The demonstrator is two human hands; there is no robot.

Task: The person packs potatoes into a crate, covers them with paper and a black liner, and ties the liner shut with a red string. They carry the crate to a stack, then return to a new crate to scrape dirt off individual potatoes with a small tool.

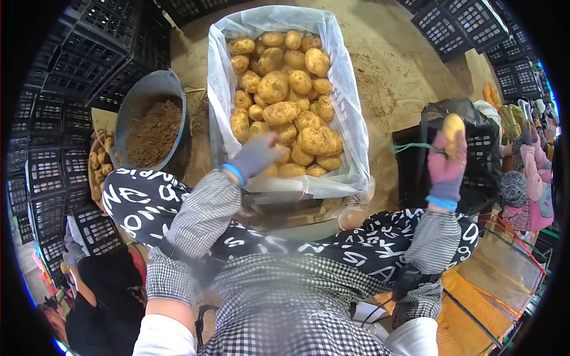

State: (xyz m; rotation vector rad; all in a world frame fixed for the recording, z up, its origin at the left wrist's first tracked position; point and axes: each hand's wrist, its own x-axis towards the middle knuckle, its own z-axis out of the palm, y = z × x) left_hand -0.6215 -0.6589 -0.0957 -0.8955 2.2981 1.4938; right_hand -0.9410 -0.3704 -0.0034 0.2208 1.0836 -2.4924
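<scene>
My left hand (258, 157), in a grey glove with a blue band at the wrist, is over the near left part of a crate (348, 113) lined with white plastic. Its fingers look apart and slightly bent, a little blurred, with no potato visible in them. Brown, soil-marked potatoes (280, 113) fill the crate. Off to the right, my right hand (446, 163) wears a pink and grey glove and grips a single potato (453, 127), raised above a black plastic bag (475, 178).
A blue tub (178, 133) of soil stands left of the crate, beside a container of small potatoes (101, 157). Black crates (83, 50) are stacked at left, with more crates (457, 26) at upper right. A green string (409, 146) hangs near the bag. Other people (104, 296) are at both sides.
</scene>
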